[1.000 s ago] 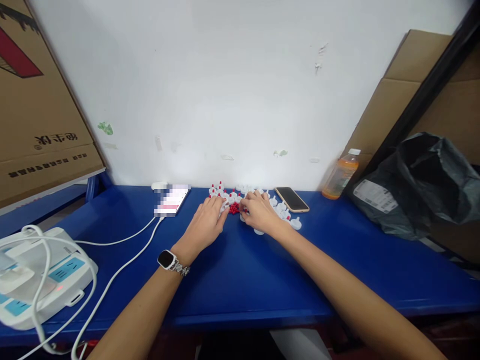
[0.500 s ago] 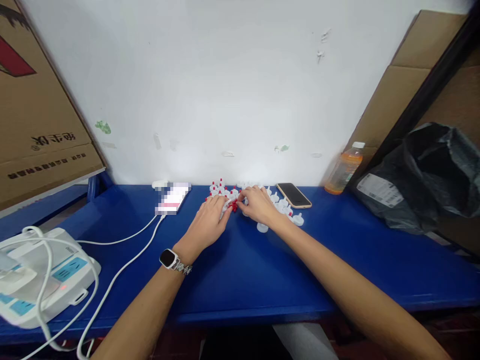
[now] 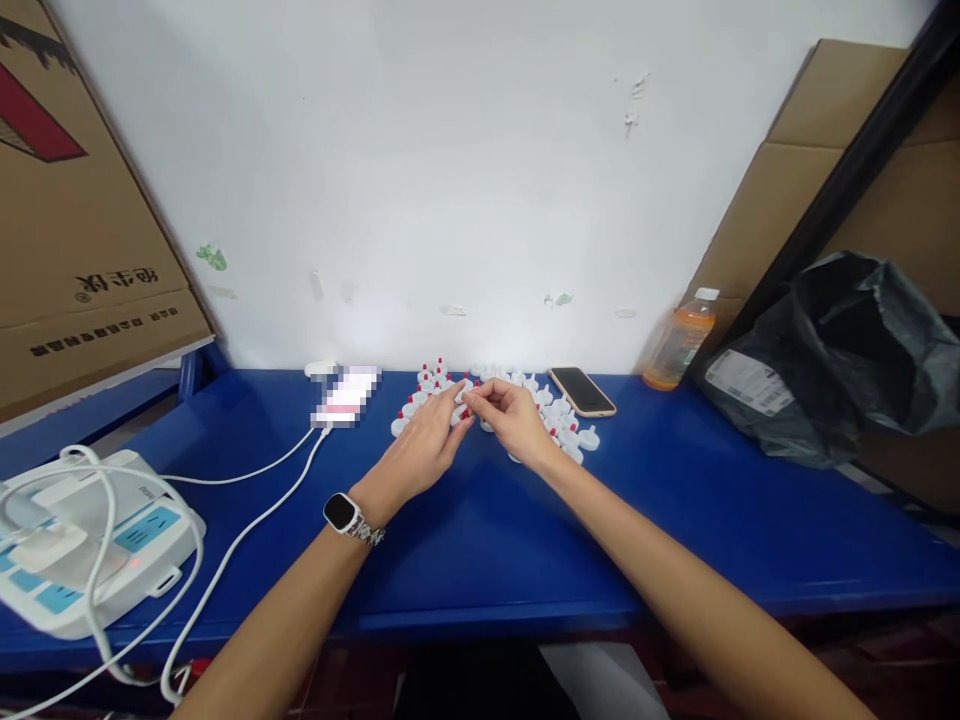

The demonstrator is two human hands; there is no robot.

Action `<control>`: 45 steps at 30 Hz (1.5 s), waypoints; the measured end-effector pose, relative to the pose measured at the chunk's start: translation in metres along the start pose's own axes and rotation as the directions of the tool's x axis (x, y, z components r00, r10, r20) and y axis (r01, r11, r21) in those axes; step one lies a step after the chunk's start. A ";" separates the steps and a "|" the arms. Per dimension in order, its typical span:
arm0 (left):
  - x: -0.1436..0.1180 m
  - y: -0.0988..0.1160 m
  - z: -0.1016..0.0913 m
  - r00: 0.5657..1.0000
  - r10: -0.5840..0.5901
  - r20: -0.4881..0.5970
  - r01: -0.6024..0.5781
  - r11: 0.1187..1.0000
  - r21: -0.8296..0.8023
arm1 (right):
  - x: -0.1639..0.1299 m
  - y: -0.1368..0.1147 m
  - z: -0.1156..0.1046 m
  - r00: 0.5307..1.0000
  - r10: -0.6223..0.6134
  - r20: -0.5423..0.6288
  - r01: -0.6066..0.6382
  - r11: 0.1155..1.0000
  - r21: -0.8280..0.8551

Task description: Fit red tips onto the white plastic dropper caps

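**Small caps part-fitted at the back of the blue bench**

The left hand (image 3: pixel 421 452) and right hand (image 3: pixel 517 420) meet fingertip to fingertip, pinching one small white piece (image 3: pixel 465 397) between them just above the pile. To the left, white caps with red tips (image 3: pixel 429 385) stand done; to the right, a larger scatter of plain white caps (image 3: pixel 564 425) looks mostly unfitted, so I judge the work under halfway. All lie on a blue table (image 3: pixel 480 540) against a white wall. A phone (image 3: pixel 582 391) and an orange bottle (image 3: pixel 678 352) stand to the right, a power strip (image 3: pixel 82 545) far left.
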State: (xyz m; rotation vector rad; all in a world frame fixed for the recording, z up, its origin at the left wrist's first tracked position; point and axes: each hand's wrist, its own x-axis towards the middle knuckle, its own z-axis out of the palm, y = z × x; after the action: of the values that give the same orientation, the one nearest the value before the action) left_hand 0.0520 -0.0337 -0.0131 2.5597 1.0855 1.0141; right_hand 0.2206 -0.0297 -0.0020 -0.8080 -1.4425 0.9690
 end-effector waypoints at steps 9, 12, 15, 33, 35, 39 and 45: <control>0.000 -0.001 0.002 0.998 0.028 0.061 -0.022 0.995 -0.100 | 0.000 -0.012 -0.005 0.995 -0.015 0.095 0.013 1.000 0.012; 0.003 0.000 0.000 0.999 0.006 0.048 -0.003 0.998 -0.056 | 0.000 -0.013 -0.013 0.992 -0.011 0.125 0.026 0.993 -0.112; 0.005 -0.003 -0.008 1.000 -0.028 -0.005 0.028 0.999 0.030 | 0.001 -0.008 -0.020 0.991 0.006 0.133 0.045 0.925 -0.378; 0.007 -0.004 -0.017 0.997 -0.066 -0.030 0.068 0.994 0.086 | 0.093 0.018 -0.043 0.994 0.105 -0.029 -0.058 0.279 -0.958; 0.007 -0.003 -0.015 0.998 -0.059 -0.020 0.061 0.994 0.090 | 0.116 0.029 -0.040 0.986 0.151 -0.071 -0.094 0.151 -0.984; 0.007 -0.002 -0.014 0.999 -0.032 0.000 0.032 0.993 0.116 | 0.141 0.046 -0.029 0.977 0.178 -0.119 -0.141 0.113 -0.984; 0.006 -0.001 -0.017 0.998 -0.065 -0.017 0.068 0.980 0.185 | 0.133 0.039 -0.025 0.987 0.102 -0.120 -0.136 0.161 -0.978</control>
State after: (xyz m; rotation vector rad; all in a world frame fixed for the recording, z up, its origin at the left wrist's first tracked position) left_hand 0.0432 -0.0302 0.0025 2.6419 1.3170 0.9534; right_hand 0.2300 0.1091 0.0190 -1.9261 -1.9671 -0.1136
